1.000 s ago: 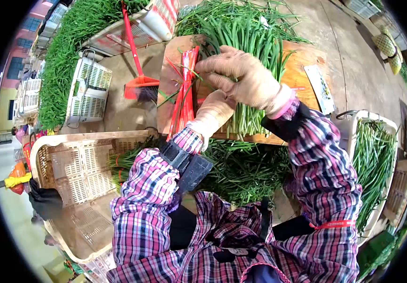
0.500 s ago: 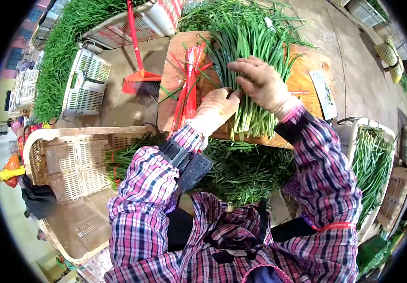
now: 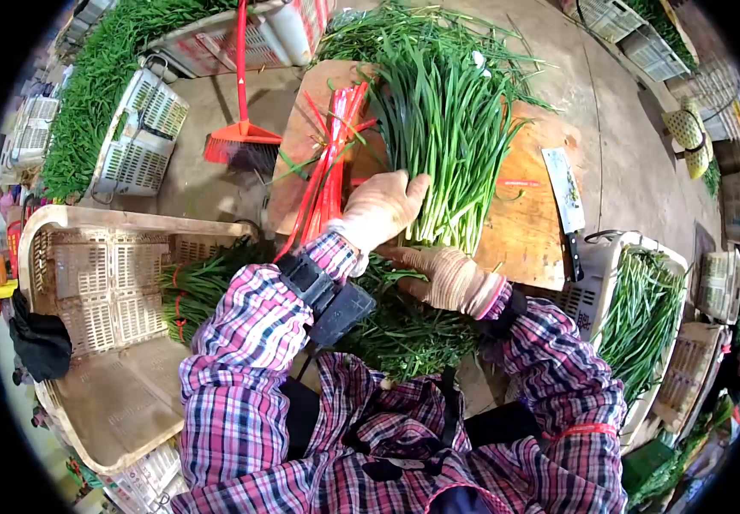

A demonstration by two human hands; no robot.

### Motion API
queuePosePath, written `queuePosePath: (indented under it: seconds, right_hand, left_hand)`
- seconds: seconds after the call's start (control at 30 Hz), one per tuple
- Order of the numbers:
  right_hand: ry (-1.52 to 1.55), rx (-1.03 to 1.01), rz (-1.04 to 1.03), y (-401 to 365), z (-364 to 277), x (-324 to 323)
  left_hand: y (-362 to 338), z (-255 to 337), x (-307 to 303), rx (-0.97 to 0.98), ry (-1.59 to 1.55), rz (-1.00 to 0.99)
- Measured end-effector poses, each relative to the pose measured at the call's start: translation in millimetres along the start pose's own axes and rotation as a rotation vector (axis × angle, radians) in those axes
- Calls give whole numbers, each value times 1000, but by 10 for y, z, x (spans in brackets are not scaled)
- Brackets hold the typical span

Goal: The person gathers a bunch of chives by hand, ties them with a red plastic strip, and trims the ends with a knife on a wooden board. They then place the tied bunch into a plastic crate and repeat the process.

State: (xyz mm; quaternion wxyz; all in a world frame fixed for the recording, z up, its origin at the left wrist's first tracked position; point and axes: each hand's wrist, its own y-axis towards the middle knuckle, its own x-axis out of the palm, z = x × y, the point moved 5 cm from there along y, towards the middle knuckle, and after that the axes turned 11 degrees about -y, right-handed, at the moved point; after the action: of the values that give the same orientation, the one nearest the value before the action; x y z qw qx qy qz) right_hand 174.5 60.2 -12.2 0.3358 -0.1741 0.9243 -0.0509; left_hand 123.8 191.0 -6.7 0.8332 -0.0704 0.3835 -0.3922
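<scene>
A thick bundle of garlic chives [image 3: 451, 128] lies on a wooden board [image 3: 528, 227], its pale cut ends towards me. My gloved left hand [image 3: 384, 208] is closed at the bundle's lower left edge, thumb against the stalks and the other fingers partly hidden. Just below the cut ends, at the board's front edge, my gloved right hand [image 3: 449, 278] is closed with a bit of green leaf [image 3: 404, 274] between thumb and fingers. Red tie strips [image 3: 333, 158] lie in a pile left of the bundle. A cleaver [image 3: 565, 193] rests on the board's right edge.
Loose green leaves [image 3: 413, 330] lie heaped below the board. A large plastic crate [image 3: 100, 291] at left holds tied bundles [image 3: 203, 291]; another crate [image 3: 635, 317] of greens stands at right. A red broom [image 3: 243, 133] stands behind on the left.
My right hand has come off the top of the bundle, down towards me to the board's front edge. My left hand stays at the bundle's left side. The view has shifted slightly.
</scene>
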Motion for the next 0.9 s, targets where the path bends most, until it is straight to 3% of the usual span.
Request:
queuePosePath:
  seconds: [0.03,0.07,0.13,0.17,0.2,0.23,0.33,0.4,0.47,0.5,0.6,0.7,0.8,0.9]
  right_hand:
    - [-11,-109,95,-1,-113,-65]
    - [-79,-47,5,-42,-135,-59]
    - [-48,-142,-53,-197,-254,-72]
    - [233,20,-219,-324,-280,-109]
    - [-9,-184,-186,-352,-392,-253]
    - [9,-78,-278,-347,-646,-572]
    - [164,-27,-10,-107,-731,-1242]
    - [-385,-225,413,255,-800,-1540]
    - [-440,-467,403,646,-608,-1446]
    - [-502,-522,375,779,-480,-1335]
    - [-530,-409,218,989,43,-1075]
    - [-396,-354,258,906,297,-1089]
    - [-353,-403,389,811,346,-1123]
    - [-315,-387,401,796,418,-1097]
  left_hand:
    - [1,12,10,-10,12,17]
    - [-2,14,32,-24,22,31]
    - [-28,65,45,49,57,25]
    - [-26,56,78,39,55,25]
    - [-19,57,87,24,51,36]
    - [-36,85,55,36,13,53]
    - [-121,95,89,34,-120,168]
    - [-132,90,174,27,-112,177]
    - [-245,181,152,78,-123,318]
    - [-207,169,163,6,-100,243]
    - [-280,55,189,-68,-58,167]
    - [-428,-219,120,279,-336,551]
    - [-531,-555,164,-166,-1217,499]
    - [-500,-773,266,-240,-1438,570]
